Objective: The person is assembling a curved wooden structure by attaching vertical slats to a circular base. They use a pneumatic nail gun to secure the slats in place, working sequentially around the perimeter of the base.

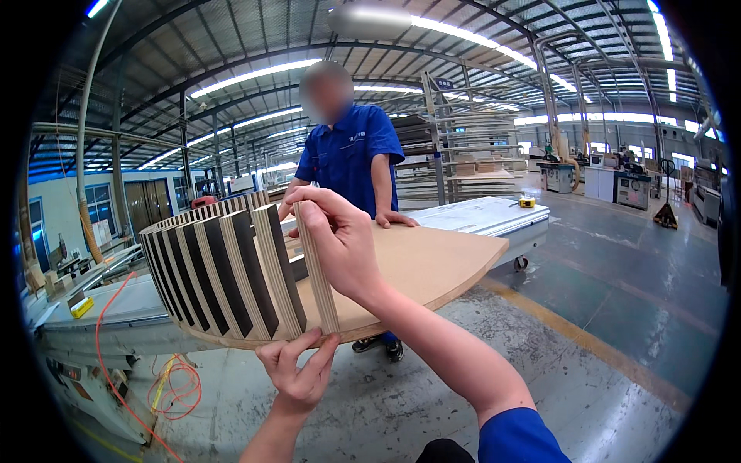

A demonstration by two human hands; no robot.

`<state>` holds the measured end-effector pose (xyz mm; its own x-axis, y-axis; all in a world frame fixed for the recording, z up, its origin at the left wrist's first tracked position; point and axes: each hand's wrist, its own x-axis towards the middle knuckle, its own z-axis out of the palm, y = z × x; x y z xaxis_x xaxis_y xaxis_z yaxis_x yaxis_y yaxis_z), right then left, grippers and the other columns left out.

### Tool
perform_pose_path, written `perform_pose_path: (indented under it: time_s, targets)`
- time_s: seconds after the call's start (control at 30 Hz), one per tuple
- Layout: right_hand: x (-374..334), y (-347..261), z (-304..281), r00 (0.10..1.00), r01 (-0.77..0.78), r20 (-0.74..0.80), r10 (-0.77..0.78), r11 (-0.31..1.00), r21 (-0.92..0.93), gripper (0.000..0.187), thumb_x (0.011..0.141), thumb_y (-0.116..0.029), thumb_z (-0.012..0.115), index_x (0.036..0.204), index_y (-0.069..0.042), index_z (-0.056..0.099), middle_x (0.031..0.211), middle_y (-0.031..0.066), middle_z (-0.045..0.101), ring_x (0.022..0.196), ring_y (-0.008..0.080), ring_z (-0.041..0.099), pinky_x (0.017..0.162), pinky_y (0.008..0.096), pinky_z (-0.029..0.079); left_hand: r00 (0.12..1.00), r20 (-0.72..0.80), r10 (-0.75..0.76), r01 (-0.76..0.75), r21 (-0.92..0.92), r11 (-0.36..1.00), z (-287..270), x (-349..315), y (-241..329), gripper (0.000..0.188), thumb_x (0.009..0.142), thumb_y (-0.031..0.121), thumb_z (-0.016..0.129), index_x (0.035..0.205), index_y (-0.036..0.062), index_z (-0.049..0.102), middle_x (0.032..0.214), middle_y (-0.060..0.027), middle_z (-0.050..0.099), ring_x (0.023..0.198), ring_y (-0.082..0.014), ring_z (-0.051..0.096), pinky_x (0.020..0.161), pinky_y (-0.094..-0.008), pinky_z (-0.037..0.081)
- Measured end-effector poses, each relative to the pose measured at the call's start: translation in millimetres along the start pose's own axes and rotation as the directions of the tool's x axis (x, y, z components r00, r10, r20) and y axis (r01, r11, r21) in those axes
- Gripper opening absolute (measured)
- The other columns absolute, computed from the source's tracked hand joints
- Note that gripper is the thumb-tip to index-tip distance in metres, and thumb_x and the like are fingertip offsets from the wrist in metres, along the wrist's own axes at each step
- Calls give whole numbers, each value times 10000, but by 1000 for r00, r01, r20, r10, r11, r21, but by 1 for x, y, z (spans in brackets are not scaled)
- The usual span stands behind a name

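A narrow plywood strip (318,282) stands upright, tilted slightly, at the edge of a curved brown board (432,258). My right hand (340,243) is closed round its upper end, with the thumb toward me. Lower down, my left hand (297,374) pinches the strip's bottom end from beneath the board's edge, fingertips touching it. Just left of it stands a curved row of upright plywood slats (212,262), with dark faces and pale layered edges, following the board's rim. Part of the row's inner side is hidden behind the slats and my right hand.
Across the board stands a person in a blue shirt (347,150), one hand resting on the board. A long machine table (486,212) carries the board. An orange hose (100,339) hangs and coils at the left. Shelving racks (471,139) and a pallet jack (665,212) stand farther back.
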<state>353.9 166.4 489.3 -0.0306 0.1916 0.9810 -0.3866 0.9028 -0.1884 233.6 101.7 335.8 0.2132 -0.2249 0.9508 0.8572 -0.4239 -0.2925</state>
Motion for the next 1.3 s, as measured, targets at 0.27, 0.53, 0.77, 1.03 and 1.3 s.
perform_pose_path:
  time_s: [0.27, 0.53, 0.77, 1.03, 1.3]
  targets:
    - [-3, 2, 15, 997, 20, -77, -18, 1000, 24, 185, 997, -89, 562, 1036, 38, 691, 842, 73, 683, 737, 91, 674, 649, 233, 526, 1000, 26, -9, 9, 10, 1000, -12, 0, -3, 317, 664, 87, 858, 963, 183, 812, 1067, 41, 692, 858, -205, 447, 756, -308, 372]
    - [-1, -1, 11, 997, 39, -67, -34, 997, 68, 223, 1016, -129, 553, 1047, 44, 690, 764, 24, 632, 678, 50, 623, 632, 233, 567, 1000, 12, -26, 27, -40, 999, -6, 1, -1, 332, 658, 13, 879, 953, 134, 785, 1038, -18, 710, 830, -204, 517, 736, -315, 400]
    - [0, 2, 8, 998, 48, -50, -46, 998, 50, 227, 1018, -142, 556, 1054, 41, 686, 760, 17, 627, 676, 56, 623, 620, 225, 545, 996, 82, -24, 26, -21, 999, -7, 1, -3, 353, 668, 32, 878, 988, 152, 787, 1056, -13, 696, 849, -198, 504, 746, -310, 391]
    - [0, 1, 9, 997, 58, -55, -55, 998, 39, 225, 1020, -136, 549, 1055, 39, 685, 763, 14, 619, 687, 50, 613, 631, 227, 547, 998, 55, 13, -14, 9, 1000, -2, -2, -5, 294, 706, 141, 800, 997, 186, 795, 1080, 26, 676, 869, -167, 467, 758, -318, 327]
    - [-3, -4, 10, 998, 24, -55, -22, 999, 26, 226, 1023, -137, 547, 1076, 39, 677, 783, 22, 625, 694, 51, 606, 670, 225, 554, 997, 70, 26, -29, 33, 999, -5, -3, -5, 280, 745, 180, 748, 1021, 207, 787, 1091, 34, 656, 879, -152, 452, 775, -323, 296]
